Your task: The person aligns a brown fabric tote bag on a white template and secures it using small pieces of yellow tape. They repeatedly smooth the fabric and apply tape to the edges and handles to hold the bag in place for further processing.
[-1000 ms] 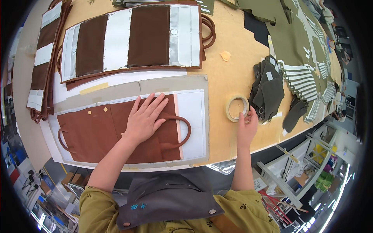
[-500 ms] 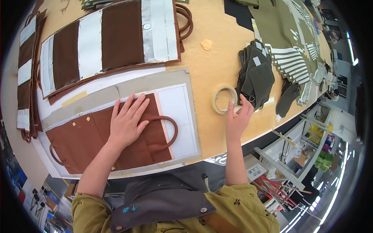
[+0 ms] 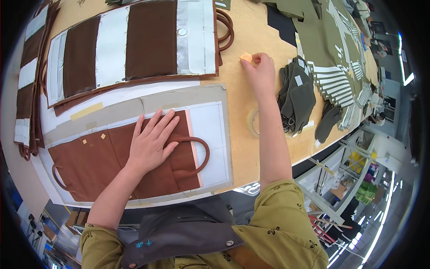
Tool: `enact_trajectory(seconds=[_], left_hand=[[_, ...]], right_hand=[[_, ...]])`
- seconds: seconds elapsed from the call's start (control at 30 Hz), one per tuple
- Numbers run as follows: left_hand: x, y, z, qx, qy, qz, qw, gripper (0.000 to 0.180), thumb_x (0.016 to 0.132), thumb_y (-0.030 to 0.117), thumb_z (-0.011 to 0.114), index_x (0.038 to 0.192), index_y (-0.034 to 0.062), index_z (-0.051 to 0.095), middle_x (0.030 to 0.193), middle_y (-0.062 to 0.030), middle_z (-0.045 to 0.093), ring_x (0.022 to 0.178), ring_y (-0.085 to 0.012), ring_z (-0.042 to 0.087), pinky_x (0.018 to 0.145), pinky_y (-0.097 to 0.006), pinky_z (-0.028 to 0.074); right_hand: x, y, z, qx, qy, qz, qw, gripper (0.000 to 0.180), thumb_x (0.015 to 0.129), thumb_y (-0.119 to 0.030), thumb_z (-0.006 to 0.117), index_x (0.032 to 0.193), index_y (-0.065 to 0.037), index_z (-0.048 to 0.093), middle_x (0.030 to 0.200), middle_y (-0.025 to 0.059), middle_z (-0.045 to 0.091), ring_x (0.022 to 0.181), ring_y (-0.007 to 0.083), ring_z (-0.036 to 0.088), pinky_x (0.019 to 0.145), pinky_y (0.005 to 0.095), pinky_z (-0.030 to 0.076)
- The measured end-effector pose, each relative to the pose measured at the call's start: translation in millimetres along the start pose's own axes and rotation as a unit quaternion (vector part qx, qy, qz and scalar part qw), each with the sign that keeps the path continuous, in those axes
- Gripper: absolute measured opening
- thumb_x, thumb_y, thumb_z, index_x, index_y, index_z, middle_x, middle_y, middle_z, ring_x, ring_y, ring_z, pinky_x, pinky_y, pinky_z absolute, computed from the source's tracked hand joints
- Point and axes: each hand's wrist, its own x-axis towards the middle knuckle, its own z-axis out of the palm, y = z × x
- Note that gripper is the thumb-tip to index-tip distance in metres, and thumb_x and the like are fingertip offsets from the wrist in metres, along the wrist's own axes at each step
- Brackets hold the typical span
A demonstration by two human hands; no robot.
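Observation:
My left hand point(image 3: 152, 145) lies flat, fingers spread, on a brown fabric bag panel point(image 3: 96, 166) with rounded handles point(image 3: 207, 154). A pale pink strip point(image 3: 193, 148) runs along the panel's right edge, and two small yellow squares point(image 3: 103, 136) sit near its far edge. The panel rests on a white template sheet point(image 3: 210, 130) with ruled lines. Further out on the right, my right hand point(image 3: 262, 74) pinches a small, flat, pale-orange piece point(image 3: 245, 57) between thumb and fingers. A roll of tape point(image 3: 252, 123) lies on the table, partly hidden behind my right forearm.
Stacked brown and white panels point(image 3: 150, 40) with handles lie beyond the template, and another stack point(image 3: 29, 76) stands at far left. Dark grey fabric pieces point(image 3: 295, 94) and olive cut pieces point(image 3: 313, 40) cover the right side. A metal-framed cart point(image 3: 336, 179) stands beyond the table edge.
My right hand has moved from beside the tape roll, up and left, to the pale-orange piece and now grips it. My left hand stays on the brown panel. The view has shifted slightly.

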Motion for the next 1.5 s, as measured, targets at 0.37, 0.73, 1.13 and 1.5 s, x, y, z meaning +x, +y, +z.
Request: enact_trajectory(seconds=[0.37,0.73,1.13,1.5], left_hand=[[0.4,-0.3,-0.8,0.001,0.004,0.0,1.0,0.062,0.091,0.042,0.066,0.147,0.023,0.049,0.156,0.0035,0.042,0.145,-0.018,0.036,0.121,-0.048,0.021],[-2.7,-7.6,0.8,-0.046,0.044,0.026,0.998,0.061,0.087,0.032,0.069,0.144,0.0196,0.053,0.152,-0.0016,0.048,0.142,-0.0235,0.042,0.118,-0.047,0.026],[-31.8,-34.5,-9.9,-0.012,0.133,0.003,0.991,0.041,0.081,0.022,0.071,0.122,0.0185,0.07,0.128,0.0009,0.063,0.123,-0.0217,0.055,0.105,-0.041,0.039],[-18.8,-37.1,-7.1,0.011,0.116,0.021,0.993,0.046,0.086,0.038,0.07,0.131,0.0301,0.065,0.13,0.0041,0.054,0.12,-0.0164,0.05,0.105,-0.039,0.037]], right_hand=[[-31.6,-18.6,-9.2,0.272,0.003,0.046,0.961,0.029,0.087,-0.015,0.076,0.108,-0.002,0.061,0.084,0.0025,0.063,0.072,0.0092,0.055,0.07,0.0213,0.046],[-153.2,-80.8,-6.8,0.629,-0.184,0.222,0.722,0.017,0.1,-0.016,0.063,0.11,-0.005,0.055,0.092,0.0106,0.07,0.067,0.0121,0.067,0.062,0.024,0.053],[-203.2,-109.7,22.1,0.411,-0.126,0.144,0.891,0.017,0.099,-0.014,0.066,0.107,0.0,0.062,0.083,0.002,0.066,0.062,0.0028,0.056,0.055,0.0185,0.045],[-206.9,-110.8,50.0,0.287,-0.035,0.021,0.957,0.025,0.096,-0.009,0.068,0.119,0.0,0.062,0.096,0.004,0.069,0.063,0.0046,0.057,0.056,0.0207,0.047]])
